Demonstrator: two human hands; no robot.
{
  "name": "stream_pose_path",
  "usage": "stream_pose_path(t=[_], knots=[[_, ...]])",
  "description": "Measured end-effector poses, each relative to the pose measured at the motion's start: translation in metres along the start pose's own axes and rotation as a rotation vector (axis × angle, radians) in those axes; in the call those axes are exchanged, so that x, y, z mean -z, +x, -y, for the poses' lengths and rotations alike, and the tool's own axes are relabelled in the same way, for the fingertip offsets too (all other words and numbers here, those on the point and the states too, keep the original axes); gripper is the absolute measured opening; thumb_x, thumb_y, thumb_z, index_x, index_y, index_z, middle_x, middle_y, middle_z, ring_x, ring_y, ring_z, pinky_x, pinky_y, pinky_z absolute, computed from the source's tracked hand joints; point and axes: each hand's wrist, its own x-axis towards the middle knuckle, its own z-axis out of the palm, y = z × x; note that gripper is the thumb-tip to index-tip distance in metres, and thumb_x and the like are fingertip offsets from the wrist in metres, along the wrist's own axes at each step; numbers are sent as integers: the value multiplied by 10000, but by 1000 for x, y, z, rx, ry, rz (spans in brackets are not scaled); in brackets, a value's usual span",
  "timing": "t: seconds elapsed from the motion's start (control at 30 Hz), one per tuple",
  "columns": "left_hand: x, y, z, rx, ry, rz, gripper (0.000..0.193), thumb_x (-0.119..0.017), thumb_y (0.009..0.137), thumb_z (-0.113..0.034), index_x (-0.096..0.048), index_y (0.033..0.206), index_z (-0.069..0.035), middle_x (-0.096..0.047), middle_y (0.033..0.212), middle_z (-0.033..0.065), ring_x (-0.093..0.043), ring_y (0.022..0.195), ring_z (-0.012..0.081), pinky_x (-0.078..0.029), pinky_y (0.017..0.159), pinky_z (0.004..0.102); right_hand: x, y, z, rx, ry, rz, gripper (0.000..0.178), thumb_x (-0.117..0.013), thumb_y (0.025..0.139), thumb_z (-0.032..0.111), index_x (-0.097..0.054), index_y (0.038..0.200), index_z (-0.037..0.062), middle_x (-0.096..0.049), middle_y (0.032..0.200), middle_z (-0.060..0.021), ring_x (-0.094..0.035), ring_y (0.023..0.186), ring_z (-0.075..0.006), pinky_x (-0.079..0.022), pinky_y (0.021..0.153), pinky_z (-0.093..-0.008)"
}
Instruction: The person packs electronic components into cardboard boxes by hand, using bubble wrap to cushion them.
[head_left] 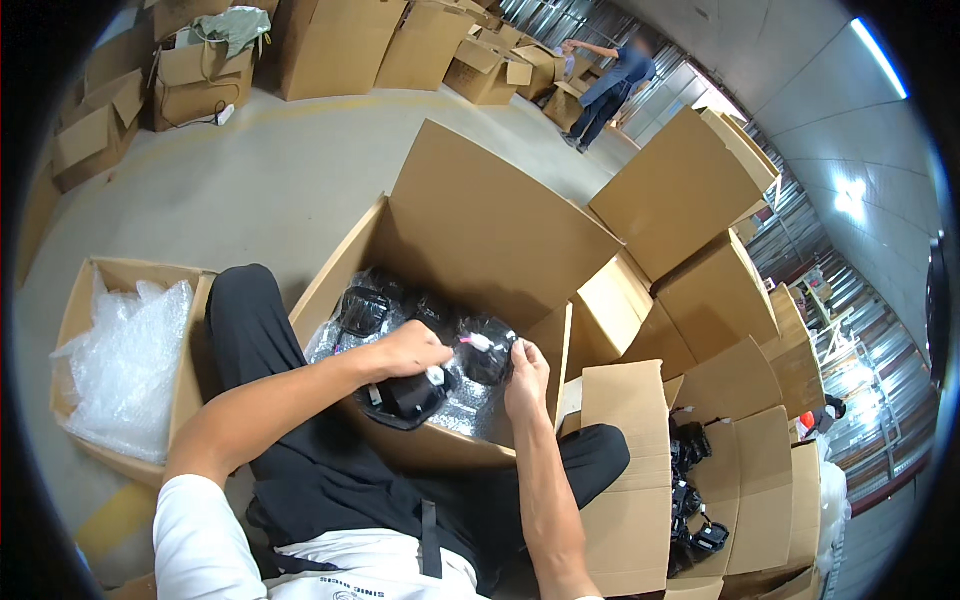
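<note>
Between my legs stands a large open cardboard box [505, 225] holding several black rounded parts, some under clear bubble wrap [470, 408]. My left hand [412, 350] is closed on a black rounded part [405, 402] with small white pieces on it, just inside the box's near edge. My right hand [527, 378] is inside the right wall, fingers pinched together. Its fingertips meet the edge of a wrapped black part [486, 362] that bears a white and pink piece; what they grip is too small to make out.
A smaller carton [190, 385] full of bubble wrap [130, 370] stands by my left knee. Right of me, an open carton [625, 480] holds several black parts [688, 500]. More cartons are stacked behind it. Far off, a person [615, 85] reaches toward boxes.
</note>
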Motion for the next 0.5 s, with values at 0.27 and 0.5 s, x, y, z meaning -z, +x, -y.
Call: stream_pose_path(t=[0.27,0.5], knots=[[36,9,-15,99,-557,-130,255,-703,937,-238,-694,797,-26,-651,732,17,-570,610,80,-452,572,271,-26,4,51,148,-461,40,245,-575,1044,188,-665,1079,-37,-673,905,-26,-588,829,-92,-485,775,-267],[26,4,-18,-25,-443,-144,220,-687,935,-152,-677,1109,-19,-651,852,-9,-581,796,56,-460,727,227,-83,-22,97,438,-1086,350,171,-601,984,117,-666,1025,-35,-672,830,-175,-647,758,-248,-509,732,-353]])
